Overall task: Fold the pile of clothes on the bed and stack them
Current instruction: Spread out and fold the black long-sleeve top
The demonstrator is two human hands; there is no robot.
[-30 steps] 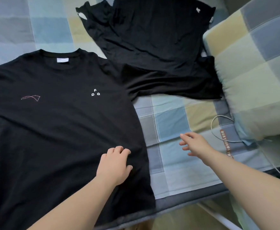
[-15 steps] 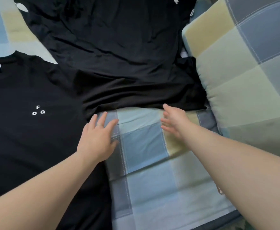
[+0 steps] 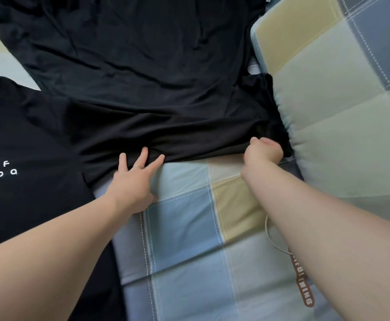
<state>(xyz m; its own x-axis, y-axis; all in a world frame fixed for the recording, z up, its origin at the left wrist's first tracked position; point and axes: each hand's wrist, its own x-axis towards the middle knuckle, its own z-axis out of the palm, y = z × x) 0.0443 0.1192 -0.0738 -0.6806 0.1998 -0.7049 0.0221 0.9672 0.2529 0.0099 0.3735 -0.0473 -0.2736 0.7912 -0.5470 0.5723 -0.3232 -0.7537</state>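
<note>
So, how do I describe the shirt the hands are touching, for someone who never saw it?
Find the checked pillow on the right. The wrinkled black shirt lies against it. Only its left neighbour, the flat shirt, carries white letters.

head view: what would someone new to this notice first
The hands come first: the right hand is curled round the near hem of the crumpled black garment that fills the top, while the left hand lays spread fingers on the same hem. At left lies a flat black T-shirt with small white letters, and a checked pillow crowds the right edge beside the checked bedsheet.
</note>
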